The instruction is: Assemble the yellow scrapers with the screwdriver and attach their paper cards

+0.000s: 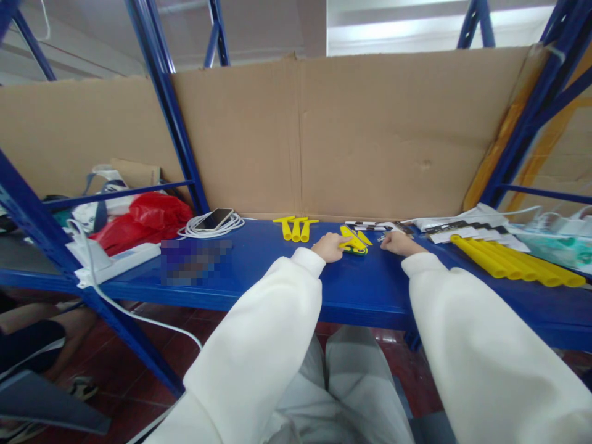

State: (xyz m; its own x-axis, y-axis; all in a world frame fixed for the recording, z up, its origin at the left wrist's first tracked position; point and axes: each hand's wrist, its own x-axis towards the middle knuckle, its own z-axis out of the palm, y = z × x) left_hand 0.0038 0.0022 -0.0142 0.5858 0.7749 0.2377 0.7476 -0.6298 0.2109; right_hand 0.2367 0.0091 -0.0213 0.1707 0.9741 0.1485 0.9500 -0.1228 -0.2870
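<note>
My left hand is closed on a yellow and green piece, which lies low over the blue shelf. A thin yellow blade-like part is beside that piece. My right hand is closed just to the right, at some small metallic bits; what its fingers pinch is too small to name. Left of my hands, three yellow T-shaped parts lie side by side. Black-and-white strips lie behind my hands.
Several yellow tubes and packets lie at the right. A phone on a coiled white cable, a white power strip and a red bag are at the left. Cardboard stands behind; a person's leg shows lower left.
</note>
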